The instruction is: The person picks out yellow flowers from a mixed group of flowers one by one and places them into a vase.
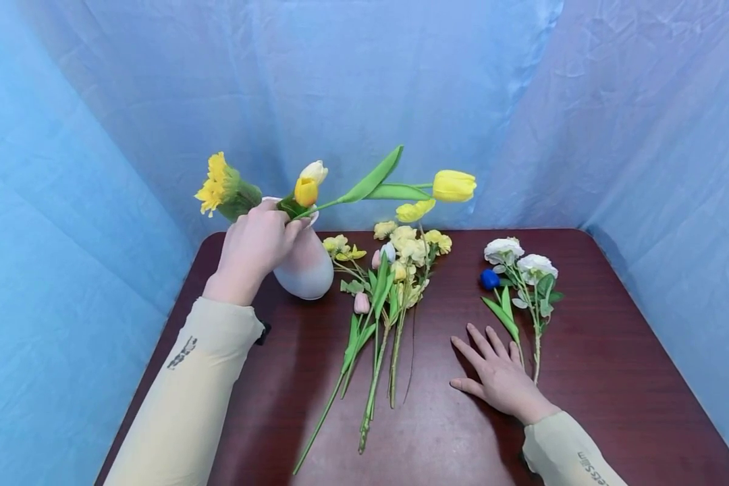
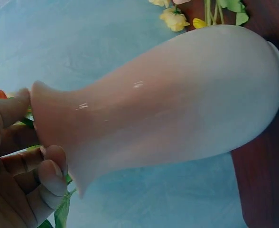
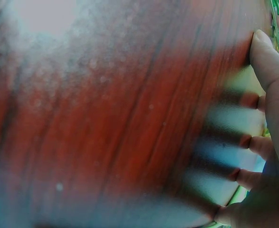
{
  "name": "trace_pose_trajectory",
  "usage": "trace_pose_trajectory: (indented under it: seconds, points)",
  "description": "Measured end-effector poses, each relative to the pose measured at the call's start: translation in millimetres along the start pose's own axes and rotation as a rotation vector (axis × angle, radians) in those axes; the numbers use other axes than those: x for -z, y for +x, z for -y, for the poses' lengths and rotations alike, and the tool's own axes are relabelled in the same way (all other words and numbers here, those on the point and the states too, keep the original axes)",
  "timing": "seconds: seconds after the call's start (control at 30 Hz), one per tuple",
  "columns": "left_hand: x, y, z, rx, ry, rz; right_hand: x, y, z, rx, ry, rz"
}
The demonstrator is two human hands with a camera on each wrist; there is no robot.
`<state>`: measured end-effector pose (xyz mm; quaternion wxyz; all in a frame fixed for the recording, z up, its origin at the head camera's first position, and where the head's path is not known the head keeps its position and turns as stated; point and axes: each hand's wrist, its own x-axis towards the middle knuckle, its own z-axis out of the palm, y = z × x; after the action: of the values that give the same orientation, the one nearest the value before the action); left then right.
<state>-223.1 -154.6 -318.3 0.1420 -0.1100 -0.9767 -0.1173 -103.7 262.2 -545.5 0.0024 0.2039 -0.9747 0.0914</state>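
My left hand (image 1: 256, 243) is up at the mouth of a pale pink-and-white vase (image 1: 306, 270). In the left wrist view its thumb and curled fingers grip the flared rim (image 2: 42, 107). Out of the mouth come a yellow tulip (image 1: 453, 185) leaning far right, an orange-yellow tulip (image 1: 306, 192), a white tulip (image 1: 314, 171) and a yellow ruffled flower (image 1: 214, 189) leaning left; the hand hides their lower stems. My right hand (image 1: 501, 379) rests on the table with fingers spread, close to the stems of a blue tulip (image 1: 489, 279) and white flowers (image 1: 536, 268).
Between the hands lies a loose bunch of pale yellow flowers (image 1: 410, 248) and pink tulips (image 1: 361, 303), stems toward the front. The dark red-brown table (image 1: 619, 378) has rounded back corners. Blue curtains (image 1: 364, 81) hang behind and at both sides.
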Motion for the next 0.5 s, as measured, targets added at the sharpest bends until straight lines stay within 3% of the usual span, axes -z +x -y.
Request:
trace_pose_trajectory:
  seconds: [0.23,0.5]
  points:
    - [-11.0,-4.1,3.6,-0.013,0.028,-0.036,0,1,0,0.000,0.006,-0.003]
    - [-23.1,-5.3,7.1,-0.133,0.016,-0.293,-1,0,0,0.000,0.011,0.001]
